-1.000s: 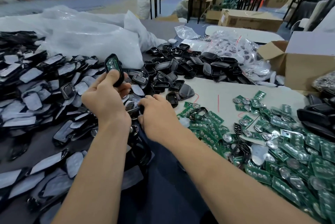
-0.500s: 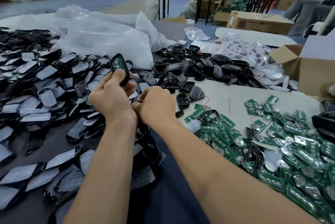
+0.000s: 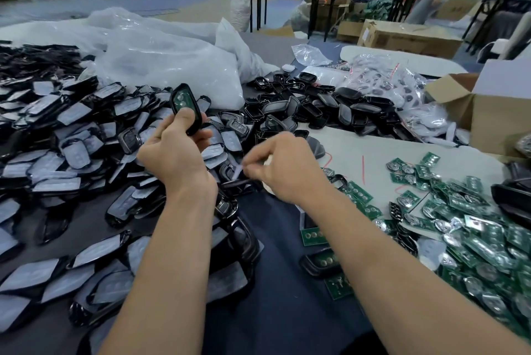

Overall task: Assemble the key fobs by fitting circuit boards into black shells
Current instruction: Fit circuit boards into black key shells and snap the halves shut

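Head view: the left hand [image 3: 175, 153] grips one black shell [image 3: 193, 124] upright with a green circuit board [image 3: 181, 100] already seated in it, while the right hand [image 3: 284, 165] pinches a pale strip [image 3: 238, 172] just above the bench [image 3: 373, 150]. One more loaded shell [image 3: 319, 264] lies near the right forearm. Much seems left to do: a heap of loose boards [image 3: 474, 228] sits to the right, with empty shells [image 3: 316, 107] beyond. The cardboard box [image 3: 500, 119] hides its contents; clear bags [image 3: 388, 81] hold small dark parts.
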